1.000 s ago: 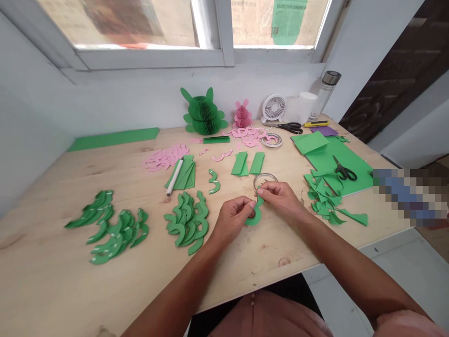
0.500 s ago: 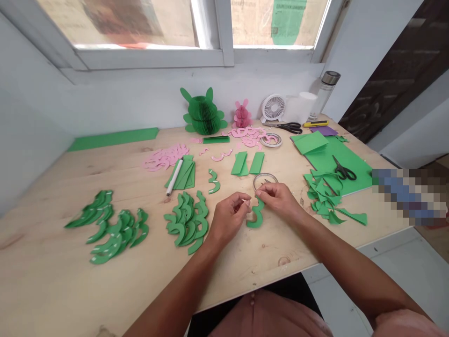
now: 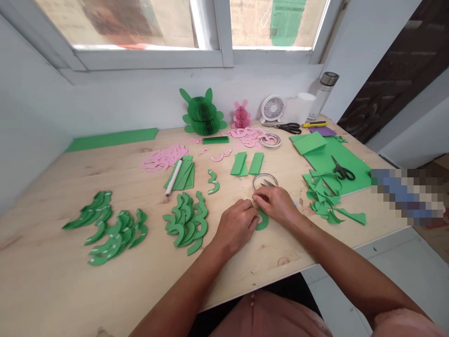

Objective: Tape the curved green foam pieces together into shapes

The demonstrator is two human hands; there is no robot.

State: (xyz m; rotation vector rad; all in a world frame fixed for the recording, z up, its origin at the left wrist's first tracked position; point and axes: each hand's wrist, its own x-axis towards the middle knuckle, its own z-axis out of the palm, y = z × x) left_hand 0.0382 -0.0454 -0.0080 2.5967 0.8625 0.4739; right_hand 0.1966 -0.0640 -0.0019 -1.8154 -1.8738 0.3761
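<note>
A wavy green paper cutout (image 3: 262, 221) lies on the table between my hands, mostly covered by them. My left hand (image 3: 238, 223) is closed over its left side with the fingers curled down. The fingers of my right hand (image 3: 275, 202) pinch together at the cutout's upper end, close to the left fingertips. Any small bit between the fingertips is hidden. Just beyond is a roll of tape (image 3: 253, 182), with the scissor blades (image 3: 268, 183) showing inside its ring. To the left of my left hand is a pile of similar green cutouts (image 3: 185, 220).
More green cutouts with white marks (image 3: 119, 229) lie at left. A white marker (image 3: 174, 178) rests on folded green paper. Green scraps (image 3: 324, 199) and black scissors (image 3: 343, 173) are at right. Green (image 3: 203, 114) and pink (image 3: 242, 114) paper figures stand behind, beside a small fan (image 3: 273, 108).
My left hand has moved right and turned over onto the green cutout, covering more of it. The white sliver at its fingertips is out of sight. My right hand has shifted slightly.
</note>
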